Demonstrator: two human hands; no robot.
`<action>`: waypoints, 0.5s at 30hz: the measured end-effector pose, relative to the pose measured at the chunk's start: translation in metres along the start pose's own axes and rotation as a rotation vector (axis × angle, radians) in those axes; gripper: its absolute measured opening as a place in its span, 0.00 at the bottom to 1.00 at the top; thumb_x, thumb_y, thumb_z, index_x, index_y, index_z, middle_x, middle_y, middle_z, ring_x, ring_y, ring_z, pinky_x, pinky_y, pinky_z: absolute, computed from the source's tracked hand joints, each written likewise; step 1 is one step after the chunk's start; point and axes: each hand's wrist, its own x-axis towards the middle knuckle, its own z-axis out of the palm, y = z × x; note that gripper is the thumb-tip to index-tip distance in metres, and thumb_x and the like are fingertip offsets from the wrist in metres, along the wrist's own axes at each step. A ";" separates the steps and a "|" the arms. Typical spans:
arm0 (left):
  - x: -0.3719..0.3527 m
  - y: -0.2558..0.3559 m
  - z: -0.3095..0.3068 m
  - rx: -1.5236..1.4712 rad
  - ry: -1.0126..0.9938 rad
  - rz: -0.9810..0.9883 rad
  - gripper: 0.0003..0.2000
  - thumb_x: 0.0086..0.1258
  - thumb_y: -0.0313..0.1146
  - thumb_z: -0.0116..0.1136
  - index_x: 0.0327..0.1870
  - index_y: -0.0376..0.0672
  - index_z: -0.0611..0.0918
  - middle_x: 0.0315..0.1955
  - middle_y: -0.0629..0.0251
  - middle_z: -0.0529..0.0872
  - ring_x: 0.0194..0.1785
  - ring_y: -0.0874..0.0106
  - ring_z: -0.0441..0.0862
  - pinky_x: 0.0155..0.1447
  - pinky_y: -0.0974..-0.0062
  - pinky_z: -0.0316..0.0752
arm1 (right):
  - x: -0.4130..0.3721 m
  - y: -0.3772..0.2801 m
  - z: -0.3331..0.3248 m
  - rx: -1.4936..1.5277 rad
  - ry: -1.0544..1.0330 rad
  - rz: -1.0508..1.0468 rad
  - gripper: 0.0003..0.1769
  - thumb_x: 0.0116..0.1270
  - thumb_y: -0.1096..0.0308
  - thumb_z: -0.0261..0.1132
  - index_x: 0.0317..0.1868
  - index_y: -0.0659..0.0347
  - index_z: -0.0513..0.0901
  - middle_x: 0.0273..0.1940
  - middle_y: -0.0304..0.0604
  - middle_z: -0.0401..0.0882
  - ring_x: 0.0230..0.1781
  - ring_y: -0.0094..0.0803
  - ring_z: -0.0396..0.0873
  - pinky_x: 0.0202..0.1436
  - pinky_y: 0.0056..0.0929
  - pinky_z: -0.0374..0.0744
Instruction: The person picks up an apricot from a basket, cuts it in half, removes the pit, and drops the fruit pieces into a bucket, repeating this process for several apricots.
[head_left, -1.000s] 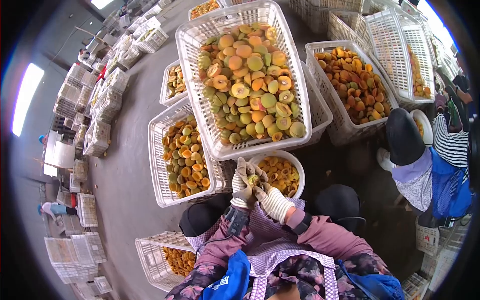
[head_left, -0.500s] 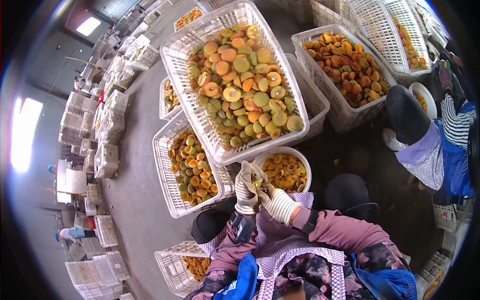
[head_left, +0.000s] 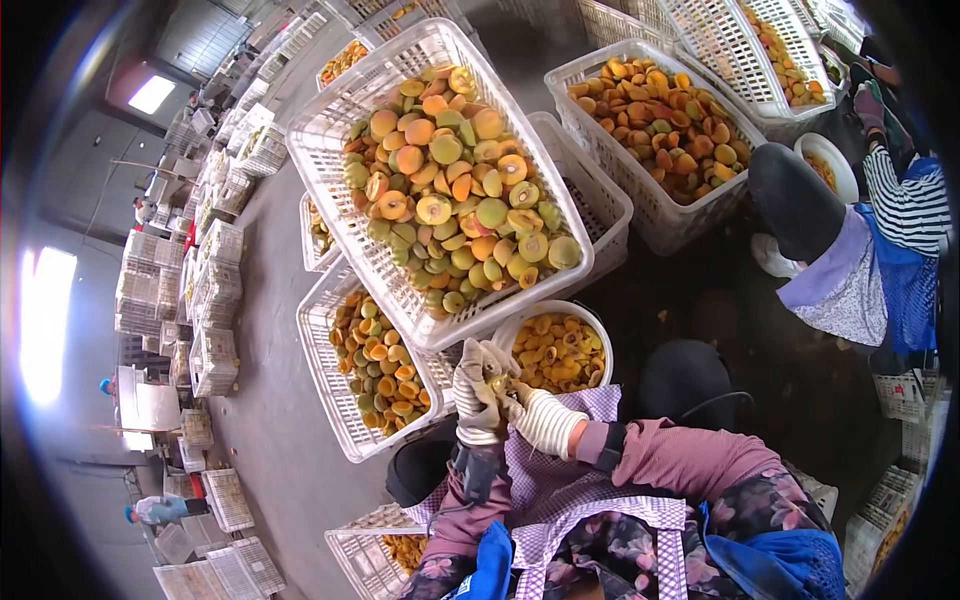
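My left hand (head_left: 481,392), in a soiled striped work glove, is closed around a small apricot piece (head_left: 498,383), mostly covered by the fingers. Pressed up against it, my right hand (head_left: 546,417) in a similar glove pinches with its fingertips at the fruit; what it grips is hidden. Just beyond the hands stands a round white bucket (head_left: 607,345) of yellow-orange fruit pieces (head_left: 557,352). Above it, a large white crate (head_left: 300,150) tilts towards me, full of green and orange apricots (head_left: 460,190), many cut in half.
Left of the bucket, a lower white crate (head_left: 318,385) holds hollowed halves. Another full crate (head_left: 640,215) stands at the upper right. A co-worker (head_left: 850,270) sits at the right by a white bucket (head_left: 845,165). Stacked crates (head_left: 215,300) line the far floor.
The view has shifted slightly, so the crates sit a little further left. My hands stay together; the green piece that showed between them is now more hidden.
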 end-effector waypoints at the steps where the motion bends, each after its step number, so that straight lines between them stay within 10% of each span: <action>1: 0.001 -0.006 -0.006 -0.068 -0.060 -0.046 0.21 0.75 0.48 0.41 0.24 0.40 0.70 0.22 0.64 0.74 0.25 0.74 0.70 0.34 0.76 0.67 | 0.001 0.004 0.003 0.069 -0.020 0.011 0.18 0.68 0.60 0.52 0.44 0.69 0.75 0.32 0.61 0.79 0.34 0.57 0.77 0.36 0.43 0.75; 4: 0.003 -0.048 -0.056 0.160 -0.275 0.016 0.18 0.72 0.44 0.47 0.26 0.39 0.72 0.24 0.63 0.76 0.26 0.73 0.71 0.29 0.76 0.67 | -0.004 -0.016 -0.005 0.274 -0.151 0.203 0.19 0.70 0.55 0.53 0.49 0.62 0.75 0.25 0.38 0.75 0.20 0.30 0.71 0.25 0.25 0.71; 5: 0.016 -0.037 -0.052 -0.302 -0.543 -0.203 0.13 0.69 0.41 0.52 0.31 0.38 0.75 0.28 0.64 0.78 0.27 0.74 0.72 0.29 0.79 0.67 | -0.003 -0.014 -0.002 0.339 -0.198 0.306 0.19 0.68 0.48 0.55 0.42 0.56 0.76 0.21 0.31 0.69 0.16 0.21 0.65 0.18 0.19 0.64; 8: 0.004 -0.089 -0.104 0.190 -0.350 -0.372 0.10 0.68 0.36 0.51 0.36 0.37 0.76 0.31 0.63 0.79 0.28 0.76 0.73 0.31 0.80 0.68 | -0.015 -0.042 -0.016 0.462 -0.338 0.474 0.16 0.70 0.52 0.54 0.39 0.56 0.77 0.19 0.31 0.68 0.16 0.23 0.64 0.20 0.24 0.63; 9: 0.031 0.008 -0.051 0.498 -0.776 -0.398 0.12 0.69 0.37 0.48 0.37 0.38 0.80 0.28 0.62 0.80 0.34 0.72 0.78 0.42 0.76 0.73 | -0.019 -0.026 -0.005 0.655 -0.349 0.471 0.14 0.69 0.50 0.55 0.37 0.51 0.75 0.16 0.27 0.63 0.13 0.20 0.60 0.16 0.22 0.58; 10: 0.022 -0.002 -0.053 0.499 -0.765 -0.396 0.12 0.69 0.37 0.48 0.37 0.38 0.80 0.28 0.62 0.80 0.34 0.72 0.78 0.42 0.76 0.73 | -0.019 -0.028 -0.005 0.650 -0.360 0.472 0.14 0.69 0.50 0.55 0.37 0.51 0.75 0.16 0.27 0.63 0.13 0.20 0.60 0.16 0.22 0.58; 13: 0.009 -0.022 -0.053 -0.006 -0.389 -0.116 0.14 0.69 0.36 0.46 0.48 0.38 0.77 0.37 0.62 0.80 0.42 0.70 0.76 0.50 0.75 0.72 | -0.019 -0.048 -0.013 0.868 -0.321 0.650 0.20 0.67 0.42 0.55 0.28 0.48 0.71 0.14 0.28 0.61 0.09 0.20 0.57 0.12 0.21 0.56; 15: 0.037 -0.001 -0.043 -1.343 0.492 -0.218 0.16 0.64 0.46 0.57 0.39 0.40 0.75 0.31 0.62 0.82 0.37 0.68 0.80 0.46 0.65 0.79 | -0.016 -0.034 -0.007 0.899 -0.281 0.628 0.21 0.67 0.43 0.55 0.27 0.49 0.70 0.14 0.29 0.61 0.10 0.21 0.58 0.12 0.21 0.57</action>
